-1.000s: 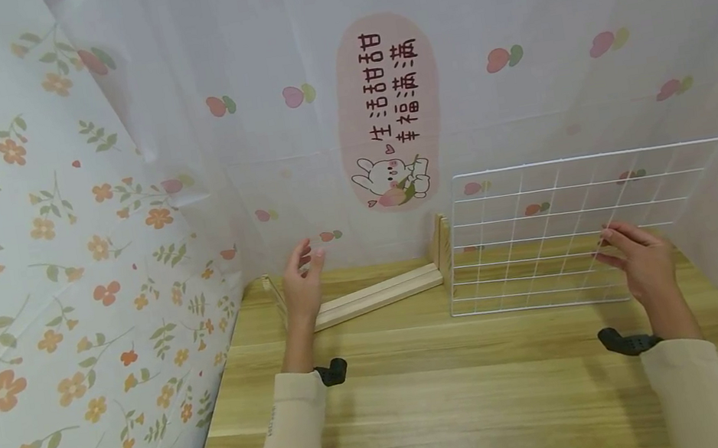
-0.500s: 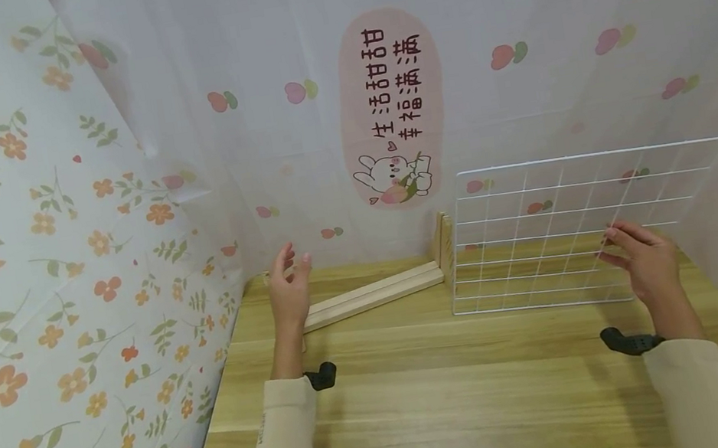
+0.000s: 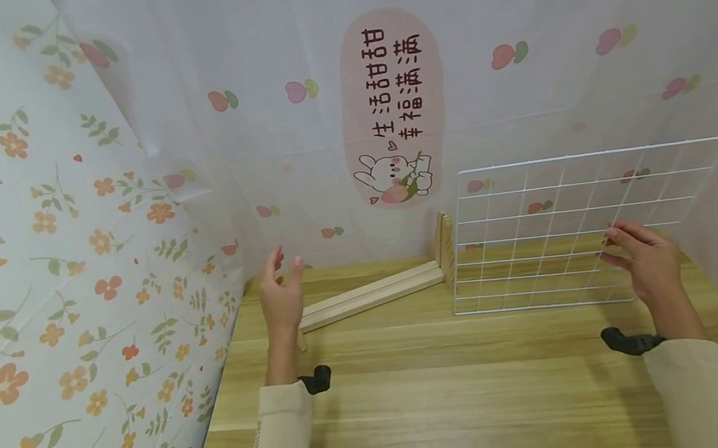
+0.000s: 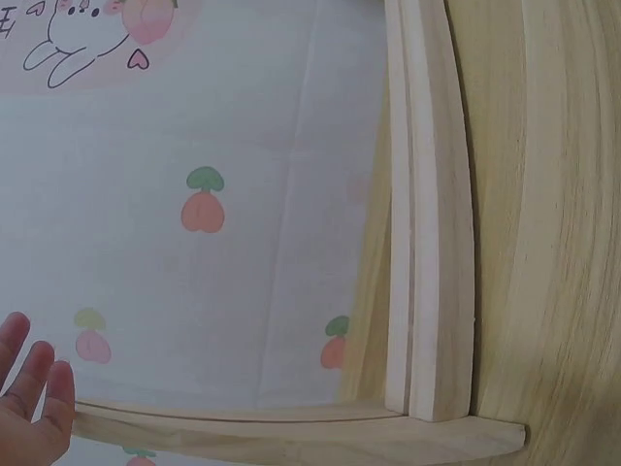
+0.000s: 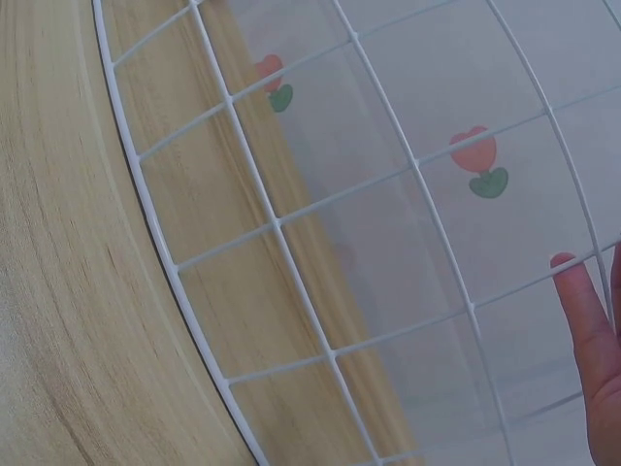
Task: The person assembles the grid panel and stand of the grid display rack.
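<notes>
My right hand pinches a white wire grid panel near its right side. The panel stands upright on the table, and in the right wrist view a finger lies right at one of its wires. Left of the panel is a pale wooden stand with a double crossbar and an upright at each end. Its right upright overlaps the panel's left edge. My left hand, fingers loosely bent and holding nothing, is over the stand's left end, hiding most of that upright. The left wrist view shows that left upright beside the fingertips.
A wood-grain table carries everything. Behind it hangs a pale printed cloth, close to the stand and panel. A floral cloth borders the left side, and another pale cloth rises at the right.
My left hand has moved left and slightly toward me, from over the crossbar to the stand's left end. The right hand keeps its pinch on the panel, nearly still.
</notes>
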